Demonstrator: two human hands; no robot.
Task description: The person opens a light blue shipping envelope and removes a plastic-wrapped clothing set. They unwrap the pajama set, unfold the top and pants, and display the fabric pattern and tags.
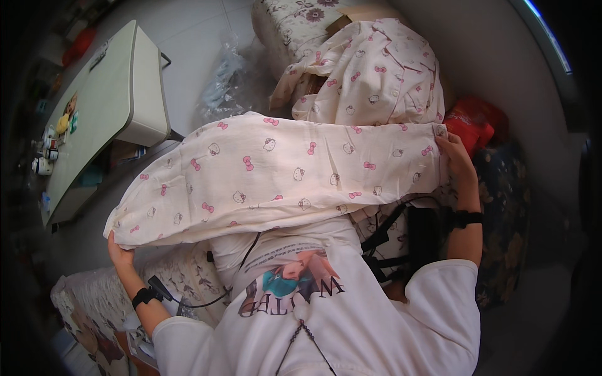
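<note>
Pale pink pajama trousers (282, 174), printed with pink bows and cartoon cat heads, are stretched sideways across my lap and lower chest. My left hand (121, 251) grips the gathered end at the lower left. At the other end, my right hand (455, 152) pinches the hemmed edge, with part of the fingers hidden behind the cloth. Just beyond the trousers, a matching pajama shirt (367, 80) with a collar and buttons lies in loose folds over the floral-covered seat.
A white table (108, 94) with small bottles stands at the left. A clear plastic bag (230, 80) lies beyond the trousers, near the floral seat (287, 23). A red bag (475, 122) is beside my right hand. Black cables (207, 303) run from my wristbands.
</note>
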